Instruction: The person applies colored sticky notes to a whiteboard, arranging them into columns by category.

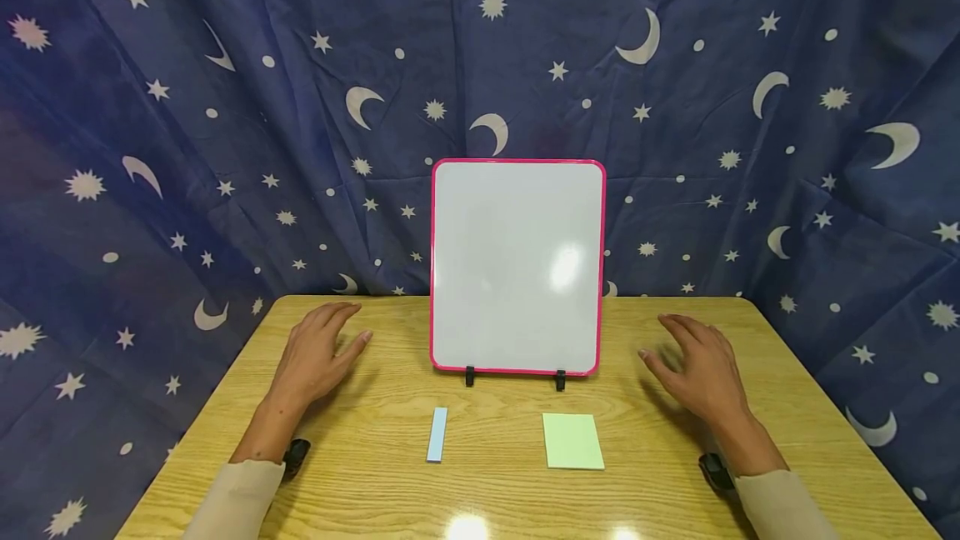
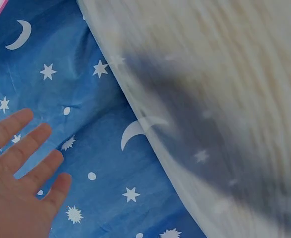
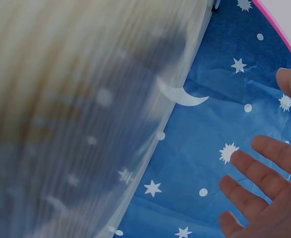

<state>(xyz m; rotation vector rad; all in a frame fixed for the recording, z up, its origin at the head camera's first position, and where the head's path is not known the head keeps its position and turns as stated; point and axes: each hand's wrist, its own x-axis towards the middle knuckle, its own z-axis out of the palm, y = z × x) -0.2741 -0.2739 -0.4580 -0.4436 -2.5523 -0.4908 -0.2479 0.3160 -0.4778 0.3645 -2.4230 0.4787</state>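
My left hand (image 1: 313, 355) is held over the left side of the wooden table (image 1: 375, 498), fingers spread and holding nothing. On the right side, my right hand (image 1: 699, 369) is in a similar pose, also without anything in it. A light blue strip of sticky notes (image 1: 437, 435) lies between the hands, nearer the left one. To its right lies a square pale green sticky note pad (image 1: 573, 442). Behind both stands a whiteboard (image 1: 517, 265) with a pink frame, bare of marks. In both wrist views the spread fingers show against the curtain.
Two small black stand feet (image 1: 469, 377) hold the whiteboard up at its lower edge. A dark blue curtain (image 1: 285, 140) with moons and stars hangs behind and beside the table. Black wrist bands (image 1: 716, 472) and light sleeves (image 1: 238, 500) show at the arms.
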